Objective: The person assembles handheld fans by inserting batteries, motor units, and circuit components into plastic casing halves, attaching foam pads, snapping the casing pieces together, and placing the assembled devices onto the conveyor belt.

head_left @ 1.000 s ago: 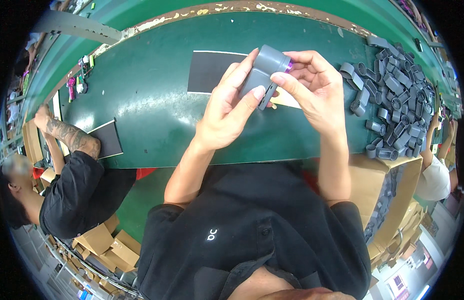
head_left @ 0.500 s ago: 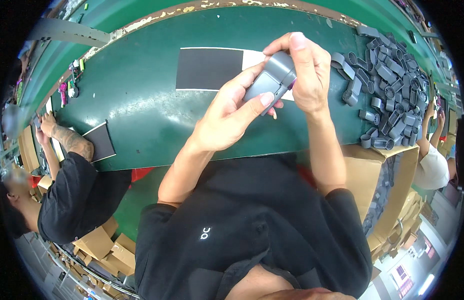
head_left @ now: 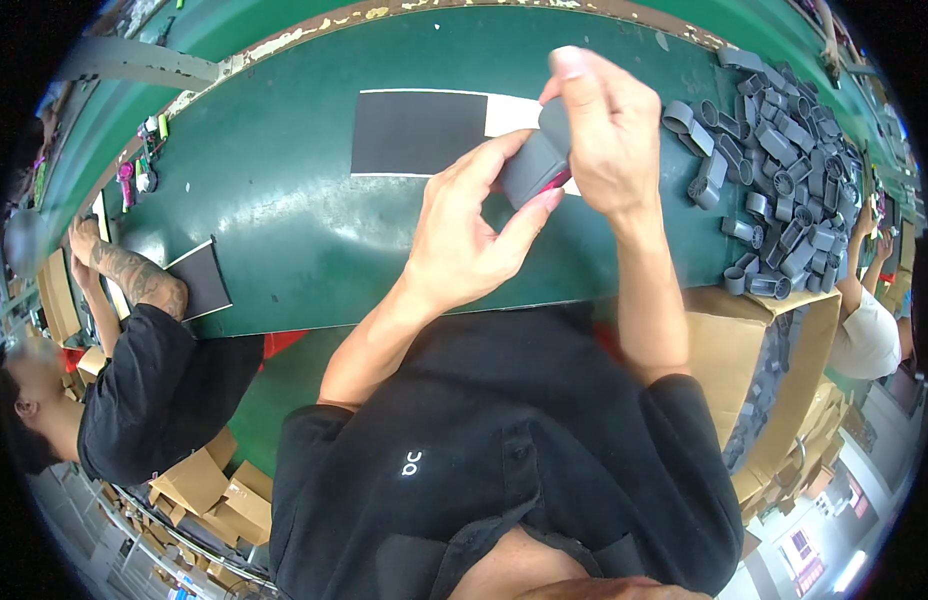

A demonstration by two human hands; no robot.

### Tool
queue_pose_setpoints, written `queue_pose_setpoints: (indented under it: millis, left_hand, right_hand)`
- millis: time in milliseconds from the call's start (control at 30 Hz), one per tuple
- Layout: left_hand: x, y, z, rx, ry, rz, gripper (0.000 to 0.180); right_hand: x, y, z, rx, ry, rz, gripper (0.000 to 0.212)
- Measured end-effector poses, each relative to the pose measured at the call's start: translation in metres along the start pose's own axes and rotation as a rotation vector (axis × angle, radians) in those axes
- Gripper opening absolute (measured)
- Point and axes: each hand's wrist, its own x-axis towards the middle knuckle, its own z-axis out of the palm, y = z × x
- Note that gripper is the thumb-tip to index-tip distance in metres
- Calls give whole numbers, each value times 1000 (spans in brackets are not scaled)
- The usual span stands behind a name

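Above the green worktable (head_left: 284,265), a dark grey plastic housing (head_left: 531,168) with a rounded end is held between my two hands. My left hand (head_left: 459,230) is closed around its near left side, thumb along the lower edge. A strip of magenta shows on the housing beside that thumb. My right hand (head_left: 616,150) is closed at the far right end, its thumb raised and slightly blurred, and it covers part of the housing. Beyond my hands lies a flat black mat (head_left: 419,133) with a white end section.
Many grey plastic parts (head_left: 784,170) are heaped at the table's right. Below them stands an open cardboard box (head_left: 722,335) with more grey pieces inside. Left, a co-worker (head_left: 159,390) sits near another dark mat (head_left: 201,280). Small magenta and green items (head_left: 134,180) lie at the far left.
The housing has turned in my hands, so its magenta part now shows near my left thumb. My right hand has shifted slightly, its thumb rising away from me.
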Motion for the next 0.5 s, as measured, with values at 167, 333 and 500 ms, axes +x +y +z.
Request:
queue_pose_setpoints:
  millis: [167, 333, 500]
  left_hand:
    - [5, -14, -12, -292, -25, -171, 46]
    - [21, -19, -43, -523, 37, -232, 42]
    - [34, -13, -58, -555, 102, -199, 43]
  right_hand:
    - [2, -27, 0, -218, -119, -151, 25]
    - [1, -105, -74, -411, -163, -810, 41]
    - [-16, -135, -85, -489, -18, -1050, 40]
